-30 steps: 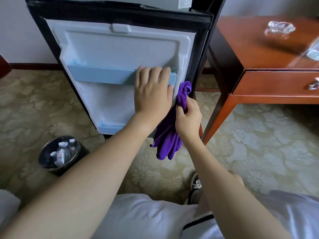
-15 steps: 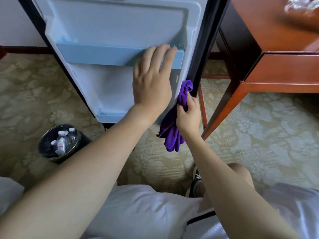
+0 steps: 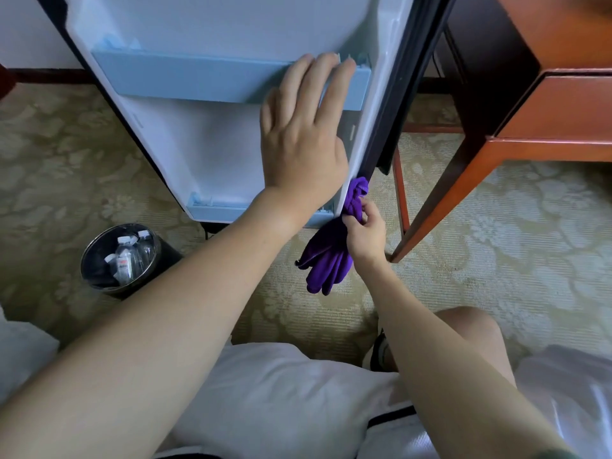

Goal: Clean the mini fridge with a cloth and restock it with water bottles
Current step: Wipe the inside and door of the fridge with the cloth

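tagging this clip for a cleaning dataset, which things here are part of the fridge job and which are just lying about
Job:
white mini fridge door
purple cloth, gripped by right hand
left hand, flat on door
clear water bottles in round dark bin

Lying about:
red-brown wooden table
patterned beige carpet

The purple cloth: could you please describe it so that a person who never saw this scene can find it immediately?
Find the open white fridge door in the middle of the view and follow its right edge down to the lower corner. There the right hand grips a bunched purple cloth against that edge, its loose end hanging over the patterned carpet. Nothing else in view is purple.
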`<state>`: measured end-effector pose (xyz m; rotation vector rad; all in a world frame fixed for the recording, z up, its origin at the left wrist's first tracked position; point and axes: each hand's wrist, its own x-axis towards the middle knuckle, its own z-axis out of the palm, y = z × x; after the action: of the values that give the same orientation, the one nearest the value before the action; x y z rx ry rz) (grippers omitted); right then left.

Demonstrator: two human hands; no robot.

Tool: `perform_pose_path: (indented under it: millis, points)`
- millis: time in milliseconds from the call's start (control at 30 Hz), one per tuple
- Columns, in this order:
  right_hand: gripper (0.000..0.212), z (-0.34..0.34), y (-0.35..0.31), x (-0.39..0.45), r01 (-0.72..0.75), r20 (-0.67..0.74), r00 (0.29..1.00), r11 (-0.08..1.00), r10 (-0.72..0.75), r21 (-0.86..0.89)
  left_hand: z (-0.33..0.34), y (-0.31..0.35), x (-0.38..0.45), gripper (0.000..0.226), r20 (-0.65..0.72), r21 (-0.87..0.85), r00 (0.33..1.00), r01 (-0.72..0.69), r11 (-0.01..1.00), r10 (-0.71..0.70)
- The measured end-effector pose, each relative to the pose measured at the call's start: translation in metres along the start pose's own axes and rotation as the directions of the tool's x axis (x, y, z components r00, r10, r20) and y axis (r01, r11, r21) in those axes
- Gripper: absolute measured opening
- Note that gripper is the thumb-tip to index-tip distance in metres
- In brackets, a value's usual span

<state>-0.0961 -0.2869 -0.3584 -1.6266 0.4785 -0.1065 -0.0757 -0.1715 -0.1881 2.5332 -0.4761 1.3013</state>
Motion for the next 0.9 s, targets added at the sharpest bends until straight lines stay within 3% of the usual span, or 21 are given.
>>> perform_pose_path:
  millis: [233, 400, 600, 900]
  points:
    - [0.021, 0.002, 0.019, -0.003, -0.178, 0.09, 0.981, 0.982, 0.172, 0.056, -0.001, 0.0, -0.002, 0.073, 0.011, -0.019, 1.0, 0.006, 1.0, -0.006]
    - [0.018, 0.011, 0.011, -0.002, -0.259, 0.06, 0.966, 0.943, 0.252, 0.208, -0.003, 0.0, -0.001, 0.074, 0.025, -0.018, 1.0, 0.001, 1.0, -0.001]
    - [0.015, 0.006, -0.019, -0.008, -0.13, -0.039, 0.99, 0.977, 0.139, 0.169, -0.003, 0.001, -0.001, 0.074, 0.021, -0.023, 1.0, 0.004, 1.0, -0.003]
    - [0.008, -0.004, -0.088, -0.016, 0.18, -0.123, 0.978, 0.978, -0.167, 0.105, -0.006, 0.0, 0.001, 0.075, 0.079, -0.04, 0.997, 0.023, 0.999, -0.02]
